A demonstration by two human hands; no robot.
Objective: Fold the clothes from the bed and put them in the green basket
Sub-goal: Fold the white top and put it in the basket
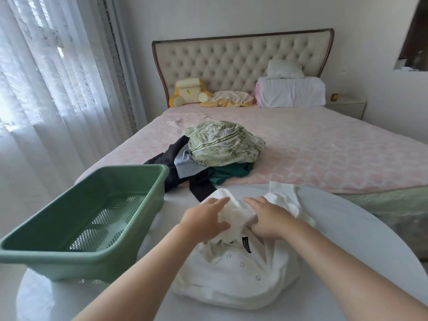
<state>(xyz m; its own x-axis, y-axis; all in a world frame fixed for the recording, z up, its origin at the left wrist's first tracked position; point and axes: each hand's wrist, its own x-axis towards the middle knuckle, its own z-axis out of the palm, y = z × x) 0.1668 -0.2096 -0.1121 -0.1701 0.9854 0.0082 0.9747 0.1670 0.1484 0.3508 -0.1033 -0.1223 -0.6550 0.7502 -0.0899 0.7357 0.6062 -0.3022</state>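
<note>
White garment: lies crumpled on the white counter, just right of the basket, with its upper part bunched under both hands.
Garment details: a row of snap buttons runs down the front, and a black label shows at the neck.
Left hand: on the bunched cloth. Its fingers lie nearly straight over the top with the thumb below, so a fold is pinched between them.
Right hand: close beside the left. Its fingers are curled down into the same bunch, gripping it.
Green basket: stands on the counter's left side, open end up. Its perforated floor is in view across the whole inside.
Clothes pile: sits on the bed near its foot, beyond the counter and well apart from the basket's inside.
Pile contents: a leaf-print garment is on top, with a light blue piece and a dark green piece under it.
Black garment: at the pile's left, with one strip trailing off the bed edge to the white garment's far corner.
Headboard: tufted, with a yellow cushion and white pillows against it.
</note>
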